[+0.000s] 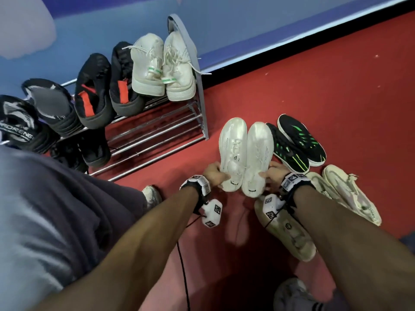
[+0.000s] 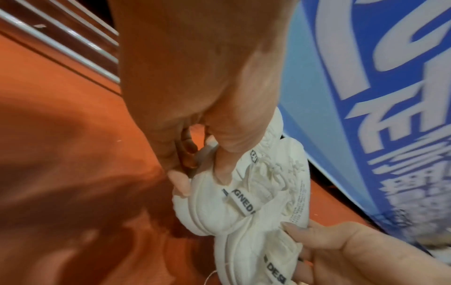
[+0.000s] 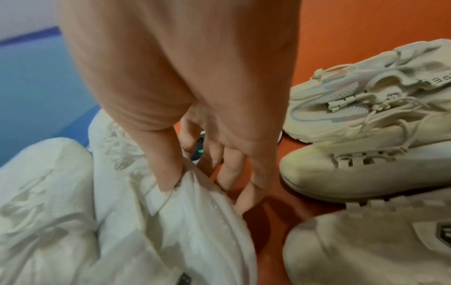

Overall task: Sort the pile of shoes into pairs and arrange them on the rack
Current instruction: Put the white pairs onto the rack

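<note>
Two matching white sneakers sit side by side, toes pointing away, over the red floor. My left hand (image 1: 216,174) grips the heel of the left white sneaker (image 1: 233,149), thumb inside its collar (image 2: 223,167). My right hand (image 1: 270,172) pinches the heel collar of the right white sneaker (image 1: 259,153), thumb in the opening (image 3: 168,173). The metal shoe rack (image 1: 157,131) stands to the left. Its top shelf carries a white lace-up pair (image 1: 161,68), a black pair with red tongues (image 1: 107,90) and black shoes (image 1: 33,115).
On the floor right of my hands lie a black pair with green stripes (image 1: 296,144) and several cream sneakers (image 1: 345,194), one (image 1: 289,234) under my right forearm. The lower rack bars (image 1: 161,142) are mostly bare beside a dark shoe (image 1: 94,151). A blue wall (image 1: 247,30) borders the floor.
</note>
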{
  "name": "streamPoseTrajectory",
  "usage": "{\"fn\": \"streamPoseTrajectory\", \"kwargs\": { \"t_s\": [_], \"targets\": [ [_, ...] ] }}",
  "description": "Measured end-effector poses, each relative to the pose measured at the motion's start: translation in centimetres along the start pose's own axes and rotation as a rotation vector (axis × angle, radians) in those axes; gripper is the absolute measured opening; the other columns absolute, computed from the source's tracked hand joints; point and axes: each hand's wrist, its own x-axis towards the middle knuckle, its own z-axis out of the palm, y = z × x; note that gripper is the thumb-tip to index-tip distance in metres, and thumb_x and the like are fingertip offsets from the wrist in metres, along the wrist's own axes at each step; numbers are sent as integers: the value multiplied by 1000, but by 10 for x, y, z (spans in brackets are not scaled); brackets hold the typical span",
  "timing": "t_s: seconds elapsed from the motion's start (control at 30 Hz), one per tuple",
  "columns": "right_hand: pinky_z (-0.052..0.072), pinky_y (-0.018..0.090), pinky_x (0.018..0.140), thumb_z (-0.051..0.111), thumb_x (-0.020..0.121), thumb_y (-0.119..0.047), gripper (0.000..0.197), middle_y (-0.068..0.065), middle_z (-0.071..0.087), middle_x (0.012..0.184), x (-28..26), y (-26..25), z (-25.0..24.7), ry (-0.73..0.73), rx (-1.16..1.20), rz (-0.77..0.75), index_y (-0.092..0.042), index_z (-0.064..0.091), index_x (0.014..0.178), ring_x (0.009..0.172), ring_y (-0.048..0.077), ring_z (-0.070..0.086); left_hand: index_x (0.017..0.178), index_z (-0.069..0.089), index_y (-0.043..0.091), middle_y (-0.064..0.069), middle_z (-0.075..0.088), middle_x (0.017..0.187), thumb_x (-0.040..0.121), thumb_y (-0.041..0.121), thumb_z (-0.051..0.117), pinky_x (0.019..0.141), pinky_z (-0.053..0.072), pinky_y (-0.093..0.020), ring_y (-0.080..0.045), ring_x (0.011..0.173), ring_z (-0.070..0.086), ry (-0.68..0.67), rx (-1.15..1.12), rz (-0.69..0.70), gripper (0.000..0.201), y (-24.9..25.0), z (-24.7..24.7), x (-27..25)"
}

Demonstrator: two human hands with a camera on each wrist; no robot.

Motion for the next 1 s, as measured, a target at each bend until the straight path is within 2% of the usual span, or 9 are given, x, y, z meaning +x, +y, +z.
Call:
{"fn": "streamPoseTrajectory", "kwargs": {
  "t_s": [0.17,0.33,0.43,0.53,0.6,0.7,0.87,0.93,1.0],
  "targets": [
    [53,56,88,63,84,5,37,10,69,116,-59,-36,-29,-39,92,-36,-23,65,108,104,32,63,90,54,29,-11,70,108,62,24,85,81,61,-51,-32,98,71,43,113,188,42,49,-24,-44],
    [56,45,78,70,70,-3,35,3,70,111,-136,-101,-28,24,242,-201,-29,69,95,101,26,65,112,58,13,-12,68,115,67,18,80,89,59,-49,-32,105,67,109,77,330,50,122,-75,-111],
    [55,40,75,70,67,-5,40,1,73,107,-184,-145,-20,49,262,-336,-31,70,97,102,25,64,112,59,9,-12,69,114,71,13,78,92,57,-47,-30,106,67,181,27,405,46,160,-111,-156],
    [52,29,60,67,74,1,48,0,75,99,-232,-184,-4,28,287,-474,-30,70,110,79,19,68,107,60,16,-10,70,115,80,5,75,96,55,-43,-27,105,68,229,-29,451,33,183,-149,-207],
    [49,23,47,64,79,8,49,5,76,99,-258,-205,9,16,312,-569,-22,70,117,65,15,69,101,62,19,-12,71,113,83,0,72,92,58,-43,-28,101,69,253,-117,473,29,189,-173,-236],
    [48,20,46,60,82,9,45,-1,74,97,-289,-229,33,8,275,-626,-20,69,115,72,14,68,118,63,9,-14,70,112,85,-9,65,70,62,-32,-25,91,70,241,-222,498,37,182,-203,-256],
    [56,36,69,55,69,3,22,4,68,76,-317,-272,71,222,311,-677,-14,69,73,74,24,61,123,62,6,-19,71,117,77,-9,65,85,60,-53,-36,103,70,260,-369,507,49,182,-237,-267],
    [49,32,64,53,68,0,22,-1,59,62,-326,-285,82,267,350,-680,-19,58,58,68,23,55,125,60,6,-17,71,118,81,-9,64,75,63,-43,-31,100,71,252,-381,523,47,184,-246,-271],
    [48,31,61,53,66,-2,21,-4,61,63,-325,-289,93,279,383,-719,-21,58,58,66,21,55,124,62,9,-14,72,113,83,-11,63,59,57,-29,-25,90,72,248,-393,530,46,181,-256,-272]
  ]
}}
